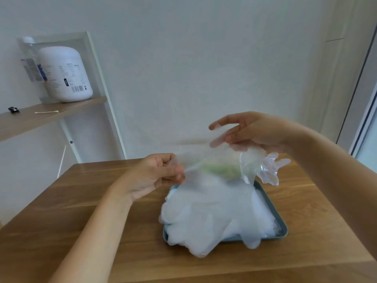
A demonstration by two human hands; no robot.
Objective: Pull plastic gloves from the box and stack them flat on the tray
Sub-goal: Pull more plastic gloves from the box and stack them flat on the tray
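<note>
Bearing it all, table [81, 221]: wood, with the tray near its far right part.
Shelf [51, 115]: to the far left against the wall, carrying a white jar [65, 74] and a swab [46, 112]; no part of my job.
Tray [282, 225]: blue-grey, flat on the table below my hands, mostly covered.
Stack [204, 217]: clear gloves heaped on the tray, spilling over its near and left rim; I judge it looser than flat.
Glove [214, 160]: in the air above the tray's far end, pulled into a sheet between my two hands, its fingers dangling under my right hand.
Handling: I judge it near weightless, limp, slick and clingy; it will drift and fold on itself. It is best held at two edges, cuff and fingertip end, kept taut, then lowered and smoothed.
Right hand [251, 131]: higher up, fingers pinching the glove's right end, index raised loose; motion blur hides the exact hold.
Left hand [161, 172]: lower, thumb and curled fingers nipping the glove's left edge.
Box: I cannot make it out; a green blur [220, 168] showing through the film beyond the tray may be it.
</note>
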